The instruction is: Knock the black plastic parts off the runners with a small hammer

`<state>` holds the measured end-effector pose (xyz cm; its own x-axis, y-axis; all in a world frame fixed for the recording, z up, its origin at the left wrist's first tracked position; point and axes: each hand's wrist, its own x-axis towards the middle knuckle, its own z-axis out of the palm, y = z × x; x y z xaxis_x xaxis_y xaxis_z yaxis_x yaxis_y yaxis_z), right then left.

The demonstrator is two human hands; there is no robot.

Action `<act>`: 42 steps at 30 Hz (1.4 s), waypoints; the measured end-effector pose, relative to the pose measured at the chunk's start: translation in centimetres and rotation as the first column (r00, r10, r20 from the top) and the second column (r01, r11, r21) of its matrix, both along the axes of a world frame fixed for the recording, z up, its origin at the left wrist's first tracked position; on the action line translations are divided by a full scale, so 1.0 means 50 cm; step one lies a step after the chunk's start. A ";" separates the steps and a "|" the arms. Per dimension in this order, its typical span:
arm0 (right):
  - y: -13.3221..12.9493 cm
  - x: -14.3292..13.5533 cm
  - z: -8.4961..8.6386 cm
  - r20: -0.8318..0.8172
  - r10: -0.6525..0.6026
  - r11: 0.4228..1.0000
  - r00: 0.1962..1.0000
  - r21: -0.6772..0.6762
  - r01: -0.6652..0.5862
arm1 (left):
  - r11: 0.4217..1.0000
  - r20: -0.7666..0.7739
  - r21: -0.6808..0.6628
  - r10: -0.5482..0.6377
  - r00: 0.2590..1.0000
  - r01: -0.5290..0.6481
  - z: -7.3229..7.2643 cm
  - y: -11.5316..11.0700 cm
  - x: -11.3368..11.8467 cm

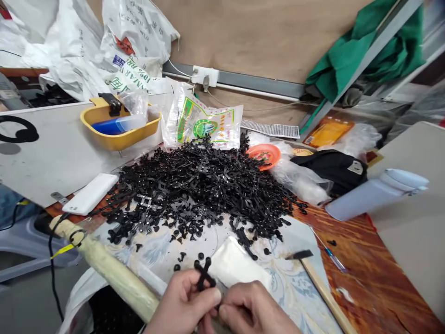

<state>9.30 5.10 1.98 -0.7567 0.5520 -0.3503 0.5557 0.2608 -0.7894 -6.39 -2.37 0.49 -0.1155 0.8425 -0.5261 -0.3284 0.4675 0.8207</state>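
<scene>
Apparently much remains: I see one black cross-shaped part pinched in the left hand, before a big heap of black pieces; finished ones I can't distinguish. The right hand has fingertips together beside it, on what I can't tell. Green "BR" marks a white sack.

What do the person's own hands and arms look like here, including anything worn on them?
The left hand and right hand are both ungloved. No ring, watch or marking can be made out on the parts in view. The picture's lower edge cuts off the arms, so sleeves cannot be judged.
</scene>
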 end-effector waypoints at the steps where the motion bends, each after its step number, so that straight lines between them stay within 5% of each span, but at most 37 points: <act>1: 0.011 -0.017 0.006 -0.004 0.039 0.999 0.999 0.014 -0.039 | 0.999 -0.020 -0.012 0.036 0.999 -0.036 -0.006 -0.009 -0.017; 4: 0.050 -0.082 0.018 -0.015 0.037 0.965 0.999 0.262 -0.032 | 0.992 -0.058 0.016 0.128 0.990 -0.128 -0.018 -0.027 -0.069; 6: 0.074 -0.135 0.011 0.052 -0.027 0.852 0.998 0.523 -0.004 | 0.987 -0.043 0.035 0.156 0.987 -0.154 -0.023 -0.030 -0.090; 11: 0.103 -0.256 -0.034 0.117 -0.032 0.768 0.993 0.639 -0.051 | 0.986 0.008 0.030 0.161 0.987 -0.161 -0.031 -0.022 -0.089; 14: 0.107 -0.279 -0.050 0.110 0.018 0.746 0.994 0.660 -0.086 | 0.986 0.001 0.016 0.167 0.986 -0.167 -0.032 -0.020 -0.089; 21: 0.137 -0.140 -0.038 -0.008 0.021 0.789 1.000 0.615 -0.011 | 0.981 0.027 -0.041 0.192 0.981 -0.191 -0.038 -0.017 -0.111; 27: 0.101 -0.007 -0.028 -0.031 -0.028 0.805 0.999 0.592 0.041 | 0.983 0.027 -0.075 0.168 0.985 -0.166 -0.018 0.007 -0.044; 33: 0.074 0.087 -0.038 -0.225 -0.286 0.763 0.931 0.535 0.363 | 0.993 0.074 -0.072 0.094 0.993 -0.089 -0.027 0.014 0.019; 42: 0.036 0.098 -0.038 0.011 -0.477 0.798 0.879 0.424 0.428 | 0.986 -0.039 -0.061 0.150 0.988 -0.153 -0.032 0.008 0.035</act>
<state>14.19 6.90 0.08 -0.3547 0.9305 -0.0919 0.7668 0.2333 -0.5980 -4.65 -1.94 -1.13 -0.2580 0.7786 -0.5720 -0.3720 0.4664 0.8026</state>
